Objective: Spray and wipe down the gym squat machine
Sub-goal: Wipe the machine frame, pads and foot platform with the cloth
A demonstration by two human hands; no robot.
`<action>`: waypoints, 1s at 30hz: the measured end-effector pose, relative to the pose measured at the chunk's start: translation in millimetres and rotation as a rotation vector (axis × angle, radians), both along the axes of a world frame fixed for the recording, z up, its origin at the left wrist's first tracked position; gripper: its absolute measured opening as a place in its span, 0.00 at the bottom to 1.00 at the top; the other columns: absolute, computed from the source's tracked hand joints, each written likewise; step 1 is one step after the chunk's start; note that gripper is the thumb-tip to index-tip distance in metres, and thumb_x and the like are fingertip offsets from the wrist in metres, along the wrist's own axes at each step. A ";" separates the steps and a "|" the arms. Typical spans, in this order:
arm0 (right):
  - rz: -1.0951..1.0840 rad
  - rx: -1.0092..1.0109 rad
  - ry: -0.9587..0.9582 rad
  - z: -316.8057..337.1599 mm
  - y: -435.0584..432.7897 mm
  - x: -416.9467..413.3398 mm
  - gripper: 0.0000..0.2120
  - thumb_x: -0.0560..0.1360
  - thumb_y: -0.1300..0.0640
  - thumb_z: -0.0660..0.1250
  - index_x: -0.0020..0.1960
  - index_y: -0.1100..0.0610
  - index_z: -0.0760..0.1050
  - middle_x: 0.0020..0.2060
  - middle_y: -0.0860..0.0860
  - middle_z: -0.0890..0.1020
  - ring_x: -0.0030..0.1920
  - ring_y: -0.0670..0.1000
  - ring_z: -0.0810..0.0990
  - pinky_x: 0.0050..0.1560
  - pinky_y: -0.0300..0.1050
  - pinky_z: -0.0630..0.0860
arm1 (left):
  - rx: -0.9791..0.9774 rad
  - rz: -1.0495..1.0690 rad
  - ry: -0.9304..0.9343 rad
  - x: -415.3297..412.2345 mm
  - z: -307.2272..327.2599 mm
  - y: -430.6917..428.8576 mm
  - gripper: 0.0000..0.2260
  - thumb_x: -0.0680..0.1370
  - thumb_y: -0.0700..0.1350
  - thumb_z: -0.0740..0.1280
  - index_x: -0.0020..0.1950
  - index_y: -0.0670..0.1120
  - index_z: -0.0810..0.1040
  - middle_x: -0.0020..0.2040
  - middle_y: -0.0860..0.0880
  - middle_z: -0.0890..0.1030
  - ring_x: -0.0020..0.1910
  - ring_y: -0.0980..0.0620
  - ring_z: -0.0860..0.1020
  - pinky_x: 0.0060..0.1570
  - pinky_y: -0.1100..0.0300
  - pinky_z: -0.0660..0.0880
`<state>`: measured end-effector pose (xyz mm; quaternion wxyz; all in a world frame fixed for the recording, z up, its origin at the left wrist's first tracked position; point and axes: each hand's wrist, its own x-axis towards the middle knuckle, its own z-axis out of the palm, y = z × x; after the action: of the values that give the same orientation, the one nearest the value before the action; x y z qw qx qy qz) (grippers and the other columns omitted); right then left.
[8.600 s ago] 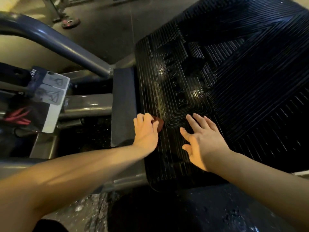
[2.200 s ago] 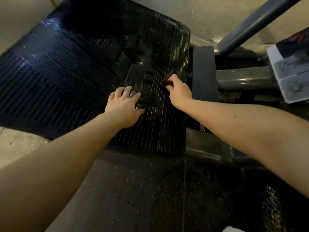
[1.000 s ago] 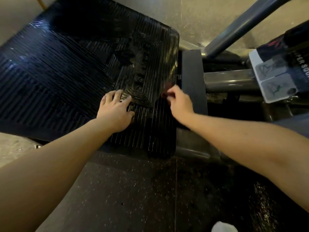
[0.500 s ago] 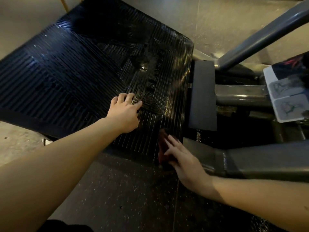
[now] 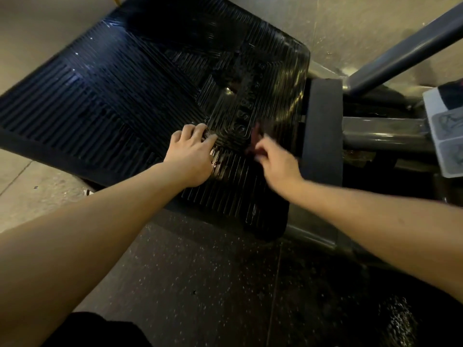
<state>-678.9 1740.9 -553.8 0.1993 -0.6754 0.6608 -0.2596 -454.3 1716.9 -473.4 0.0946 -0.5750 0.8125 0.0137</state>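
The squat machine's black ribbed foot plate (image 5: 140,96) fills the upper left and shines wet. My left hand (image 5: 191,151) rests on the plate beside its raised logo panel, fingers spread. My right hand (image 5: 274,161) is blurred with motion near the plate's right side and holds a small dark red cloth (image 5: 254,136) against the ribs, its fingers bent over it. Most of the cloth is hidden under the fingers.
A dark pad (image 5: 323,131) runs along the plate's right edge. Grey steel tubes (image 5: 383,137) of the frame lie to the right, with a white instruction placard (image 5: 446,139) at the far right. Speckled rubber floor (image 5: 200,284) lies below, tan floor (image 5: 37,33) to the upper left.
My right hand has swept the cloth from the plate's lower edge back up toward the logo panel. My left hand has stayed in place on the plate.
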 end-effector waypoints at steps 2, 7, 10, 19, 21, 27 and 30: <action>0.202 -0.051 -0.033 -7.5 69.0 10.0 0.16 0.80 0.61 0.65 0.67 0.52 0.77 0.76 0.51 0.71 0.74 0.54 0.72 0.70 0.56 0.73 | -0.029 0.002 -0.002 5.8 -1.7 1.7 0.27 0.84 0.53 0.59 0.82 0.52 0.57 0.82 0.44 0.54 0.79 0.40 0.51 0.77 0.43 0.51; 0.580 -0.140 -0.045 -6.8 128.2 6.4 0.11 0.79 0.61 0.70 0.61 0.55 0.79 0.76 0.50 0.70 0.80 0.46 0.61 0.78 0.53 0.65 | -0.061 0.027 -0.016 5.7 0.9 0.3 0.27 0.83 0.54 0.59 0.81 0.52 0.57 0.81 0.44 0.54 0.79 0.41 0.52 0.77 0.43 0.51; 0.598 -0.165 -0.009 -3.7 87.2 6.5 0.13 0.79 0.62 0.64 0.63 0.58 0.79 0.75 0.52 0.71 0.80 0.48 0.63 0.80 0.50 0.62 | -0.087 0.064 -0.011 11.9 2.8 -2.4 0.26 0.83 0.53 0.59 0.81 0.52 0.58 0.81 0.44 0.55 0.79 0.41 0.52 0.76 0.42 0.52; -0.016 -0.041 0.005 31.3 -63.6 18.1 0.04 0.83 0.55 0.64 0.55 0.48 0.72 0.69 0.51 0.76 0.68 0.60 0.75 0.64 0.53 0.71 | -0.094 0.159 -0.001 33.3 9.3 -5.5 0.27 0.85 0.56 0.56 0.83 0.53 0.54 0.82 0.45 0.52 0.81 0.41 0.49 0.78 0.42 0.49; 0.058 -0.094 0.003 23.0 -30.1 31.3 0.07 0.81 0.57 0.67 0.57 0.49 0.74 0.72 0.53 0.76 0.70 0.59 0.76 0.68 0.57 0.73 | -0.093 0.162 -0.014 36.9 10.4 -6.7 0.27 0.85 0.56 0.57 0.83 0.54 0.55 0.82 0.45 0.52 0.80 0.41 0.49 0.78 0.41 0.49; 0.575 -0.269 -0.072 7.3 90.6 41.9 0.09 0.79 0.62 0.66 0.58 0.56 0.80 0.74 0.50 0.74 0.78 0.45 0.65 0.80 0.51 0.60 | -0.103 0.177 -0.005 34.1 12.1 -11.4 0.26 0.84 0.54 0.59 0.82 0.54 0.58 0.81 0.45 0.54 0.79 0.41 0.51 0.77 0.41 0.50; 0.643 -0.292 -0.020 8.2 78.9 33.7 0.11 0.80 0.62 0.67 0.61 0.56 0.80 0.76 0.48 0.71 0.80 0.45 0.61 0.81 0.51 0.58 | -0.106 0.186 -0.001 30.6 12.1 -11.7 0.26 0.83 0.53 0.59 0.82 0.54 0.58 0.81 0.45 0.54 0.79 0.40 0.51 0.77 0.41 0.51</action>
<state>-645.2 1819.8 -545.6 0.1786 -0.8677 0.3684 -0.2820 -423.7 1705.3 -461.4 0.0627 -0.6523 0.7551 -0.0208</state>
